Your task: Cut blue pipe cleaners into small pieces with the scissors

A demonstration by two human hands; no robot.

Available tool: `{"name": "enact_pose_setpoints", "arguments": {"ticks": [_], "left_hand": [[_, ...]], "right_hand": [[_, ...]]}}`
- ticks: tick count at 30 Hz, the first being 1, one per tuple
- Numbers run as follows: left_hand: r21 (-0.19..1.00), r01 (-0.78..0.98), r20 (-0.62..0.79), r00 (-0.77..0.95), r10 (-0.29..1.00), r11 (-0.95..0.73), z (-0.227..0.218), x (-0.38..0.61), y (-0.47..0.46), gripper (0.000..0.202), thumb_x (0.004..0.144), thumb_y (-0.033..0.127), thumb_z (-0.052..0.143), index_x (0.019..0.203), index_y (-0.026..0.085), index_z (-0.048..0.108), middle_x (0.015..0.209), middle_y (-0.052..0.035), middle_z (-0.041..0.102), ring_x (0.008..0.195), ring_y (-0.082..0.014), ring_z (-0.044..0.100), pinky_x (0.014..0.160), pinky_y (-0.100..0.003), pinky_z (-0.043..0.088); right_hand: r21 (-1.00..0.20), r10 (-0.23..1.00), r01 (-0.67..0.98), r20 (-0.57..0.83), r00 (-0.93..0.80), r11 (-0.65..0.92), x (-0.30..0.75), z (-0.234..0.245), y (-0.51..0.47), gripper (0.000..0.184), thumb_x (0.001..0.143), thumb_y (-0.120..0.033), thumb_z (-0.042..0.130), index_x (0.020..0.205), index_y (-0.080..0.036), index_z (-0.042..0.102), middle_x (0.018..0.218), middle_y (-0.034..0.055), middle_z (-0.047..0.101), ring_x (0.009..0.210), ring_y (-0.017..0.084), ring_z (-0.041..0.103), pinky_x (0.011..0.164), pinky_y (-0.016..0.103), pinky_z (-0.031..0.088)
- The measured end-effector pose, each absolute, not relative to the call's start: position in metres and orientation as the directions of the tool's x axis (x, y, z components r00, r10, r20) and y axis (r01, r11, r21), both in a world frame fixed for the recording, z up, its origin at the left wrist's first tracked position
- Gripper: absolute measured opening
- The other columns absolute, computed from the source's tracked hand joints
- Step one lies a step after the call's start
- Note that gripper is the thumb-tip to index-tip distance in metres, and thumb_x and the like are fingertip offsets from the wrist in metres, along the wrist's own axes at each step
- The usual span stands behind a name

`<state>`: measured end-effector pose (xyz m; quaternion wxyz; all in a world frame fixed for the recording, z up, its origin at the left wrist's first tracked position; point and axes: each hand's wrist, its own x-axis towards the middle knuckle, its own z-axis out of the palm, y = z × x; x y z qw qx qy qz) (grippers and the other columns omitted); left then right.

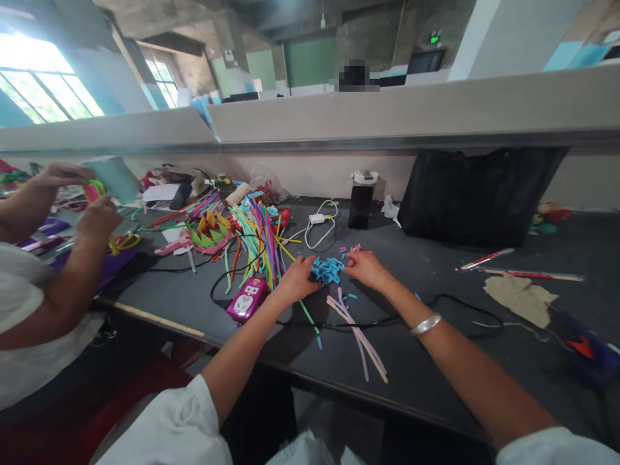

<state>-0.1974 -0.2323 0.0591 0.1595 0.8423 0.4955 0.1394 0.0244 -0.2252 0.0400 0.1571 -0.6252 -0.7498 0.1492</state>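
White sleeves [165,426] of the person are nearest, and on the right wrist sits a silver bracelet [426,325]. Near the front edge of the desk [426,381], pale stems [357,330] lie crossed. Beyond them is a heap of small blue pieces [330,270]; the left hand [303,279] is at its left edge, the right hand [367,268] at its right. Both have bent fingers, but I cannot tell if either grip has a piece. Left of the left forearm is a purple socket [248,299]. Pink bits [356,248] lie just behind the heap; farther stand a white-topped black object [361,205] and, to its right, a black bag [475,194].
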Motion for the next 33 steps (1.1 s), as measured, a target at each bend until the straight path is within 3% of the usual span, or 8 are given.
{"name": "enact_pose_setpoints", "arguments": {"ticks": [4, 8, 12, 16, 19, 24, 29, 33], "left_hand": [[0.329, 0.829, 0.011, 0.475, 0.880, -0.452, 0.058, -0.188, -0.234, 0.085, 0.064, 0.041, 0.073, 0.138, 0.016, 0.040, 0.128, -0.0166, 0.048, 0.120, -0.0340, 0.047, 0.100, -0.043, 0.038], [0.287, 0.851, -0.004, 0.461, 0.888, -0.440, 0.053, -0.170, -0.226, 0.085, 0.064, 0.045, 0.073, 0.138, 0.018, 0.041, 0.132, -0.0180, 0.048, 0.120, -0.0385, 0.047, 0.098, -0.049, 0.037], [0.359, 0.796, 0.028, 0.513, 0.858, -0.488, 0.050, -0.178, -0.213, 0.068, 0.066, 0.034, 0.072, 0.128, 0.014, 0.050, 0.123, -0.0166, 0.057, 0.116, -0.0335, 0.052, 0.101, -0.045, 0.037], [0.437, 0.759, 0.026, 0.527, 0.850, -0.484, 0.052, -0.203, -0.212, 0.074, 0.065, 0.032, 0.073, 0.132, 0.013, 0.048, 0.125, -0.0163, 0.057, 0.118, -0.0322, 0.051, 0.101, -0.042, 0.038], [0.453, 0.747, -0.007, 0.549, 0.836, -0.487, 0.056, -0.211, -0.220, 0.076, 0.066, 0.034, 0.073, 0.134, 0.013, 0.046, 0.130, -0.0161, 0.054, 0.122, -0.0322, 0.048, 0.103, -0.042, 0.037], [0.407, 0.753, -0.006, 0.568, 0.823, -0.517, 0.058, -0.204, -0.240, 0.076, 0.067, 0.036, 0.073, 0.135, 0.017, 0.045, 0.131, -0.0152, 0.053, 0.122, -0.0328, 0.047, 0.103, -0.045, 0.036], [0.368, 0.756, 0.042, 0.569, 0.821, -0.542, 0.055, -0.198, -0.258, 0.070, 0.070, 0.029, 0.068, 0.135, 0.020, 0.045, 0.136, -0.0143, 0.046, 0.125, -0.0311, 0.044, 0.105, -0.046, 0.034], [0.356, 0.697, 0.137, 0.621, 0.772, -0.623, 0.055, -0.198, -0.277, 0.055, 0.076, 0.020, 0.058, 0.130, 0.024, 0.051, 0.138, -0.0123, 0.044, 0.125, -0.0299, 0.043, 0.103, -0.047, 0.036]], "right_hand": [[-0.372, 0.988, 0.915, 0.054, -0.148, 0.157, 0.040, 0.037, -0.218, 0.023, 0.077, -0.006, 0.046, 0.084, -0.014, 0.067, 0.089, 0.0096, 0.068, 0.084, 0.016, 0.059, 0.074, 0.024, 0.039], [-0.372, 0.975, 0.902, 0.046, -0.217, 0.218, 0.014, 0.034, -0.209, 0.025, 0.079, -0.006, 0.045, 0.085, -0.014, 0.069, 0.092, 0.0111, 0.068, 0.091, 0.017, 0.059, 0.079, 0.024, 0.039], [-0.423, 0.953, 0.860, 0.029, -0.301, 0.285, -0.002, 0.043, -0.209, 0.025, 0.080, -0.010, 0.048, 0.089, -0.016, 0.070, 0.094, 0.0082, 0.070, 0.089, 0.016, 0.060, 0.079, 0.023, 0.040], [-0.455, 0.951, 0.846, 0.007, -0.310, 0.279, 0.026, 0.054, -0.233, 0.031, 0.080, -0.010, 0.047, 0.101, -0.016, 0.069, 0.100, 0.0082, 0.069, 0.090, 0.017, 0.060, 0.080, 0.024, 0.040], [-0.474, 0.946, 0.845, -0.071, -0.316, 0.246, 0.050, 0.052, -0.262, 0.035, 0.075, -0.018, 0.060, 0.109, -0.014, 0.067, 0.086, 0.0053, 0.069, 0.076, 0.016, 0.061, 0.069, 0.023, 0.042], [-0.507, 0.946, 0.830, -0.081, -0.315, 0.233, 0.040, 0.040, -0.285, 0.063, 0.067, -0.037, 0.073, 0.122, -0.010, 0.058, 0.087, 0.0052, 0.066, 0.074, 0.016, 0.058, 0.064, 0.023, 0.040], [-0.546, 0.956, 0.797, 0.023, -0.293, 0.257, 0.002, 0.035, -0.262, 0.031, 0.072, -0.027, 0.068, 0.100, -0.015, 0.065, 0.080, 0.0022, 0.064, 0.071, 0.014, 0.055, 0.062, 0.023, 0.035], [-0.586, 0.963, 0.777, 0.017, -0.269, 0.227, 0.000, 0.036, -0.250, 0.035, 0.076, -0.026, 0.065, 0.109, -0.016, 0.062, 0.072, -0.0009, 0.062, 0.065, 0.013, 0.055, 0.059, 0.022, 0.035]]}}
